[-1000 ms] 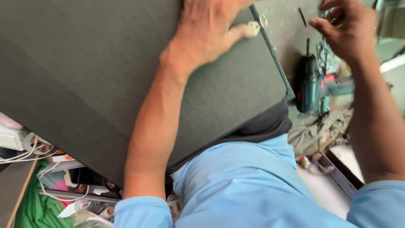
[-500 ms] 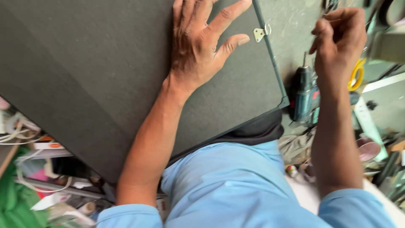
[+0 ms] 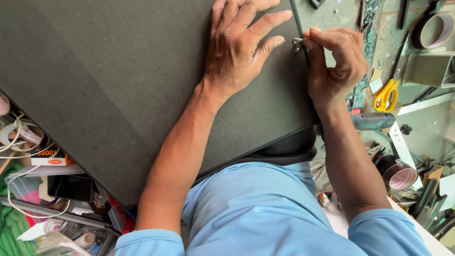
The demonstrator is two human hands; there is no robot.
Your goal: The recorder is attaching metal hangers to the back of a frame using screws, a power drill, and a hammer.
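A large dark grey board point(image 3: 109, 80) fills the left and middle of the head view. My left hand point(image 3: 239, 45) lies flat on it, fingers spread, close to its right edge. A small metal bracket point(image 3: 297, 44) sits on that edge. My right hand point(image 3: 334, 64) is curled at the bracket, its fingertips pinched on it; whether it also holds a small screw is hidden by the fingers.
A cordless drill point(image 3: 374, 121) lies just right of my right wrist. Yellow-handled scissors point(image 3: 386, 95), tape rolls point(image 3: 436, 28) point(image 3: 402, 176) and hand tools crowd the bench at the right. Boxes, cables and green cloth point(image 3: 12, 232) clutter the lower left.
My right hand has come down and left from the bench to the bracket on the board's edge. My left hand stays flat on the board.
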